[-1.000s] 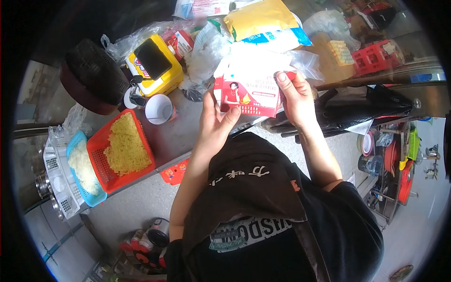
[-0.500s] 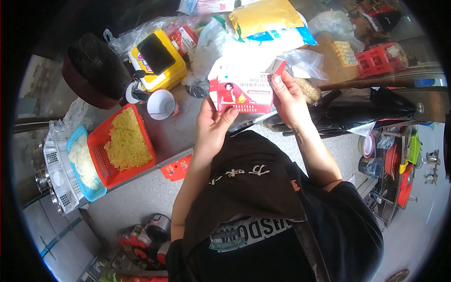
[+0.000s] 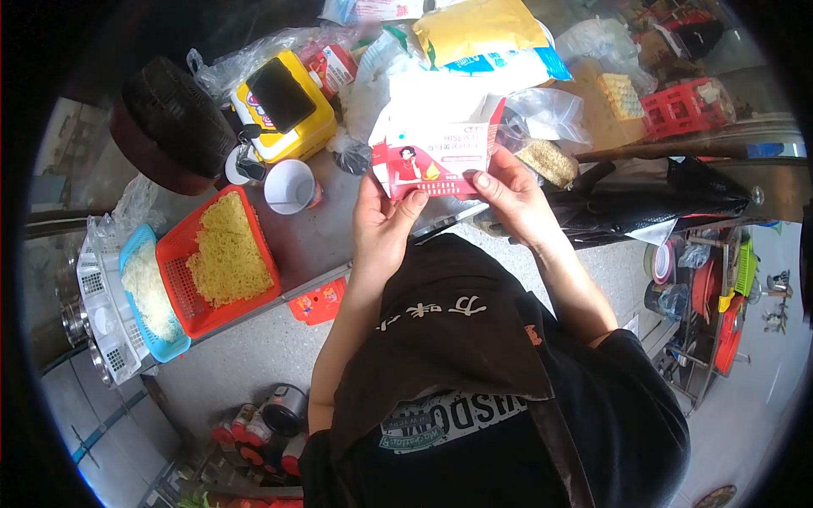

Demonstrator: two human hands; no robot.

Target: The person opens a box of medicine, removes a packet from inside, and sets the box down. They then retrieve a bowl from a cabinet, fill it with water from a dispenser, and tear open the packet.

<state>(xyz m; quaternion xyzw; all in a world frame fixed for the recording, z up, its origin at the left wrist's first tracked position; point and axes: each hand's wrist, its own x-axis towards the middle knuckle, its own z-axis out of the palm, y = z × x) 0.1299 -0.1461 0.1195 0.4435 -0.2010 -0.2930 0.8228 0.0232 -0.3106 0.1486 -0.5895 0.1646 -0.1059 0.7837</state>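
Over the bench [image 3: 326, 233], I see the box [image 3: 440, 161] stretched crosswise between both hands, left hand [image 3: 379, 227] and right hand [image 3: 522, 203] equally near, each grip pinching a lower corner.

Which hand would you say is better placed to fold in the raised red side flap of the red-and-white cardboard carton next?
Probably the right hand: it holds the carton below that flap, while the left hand grips the opposite side.
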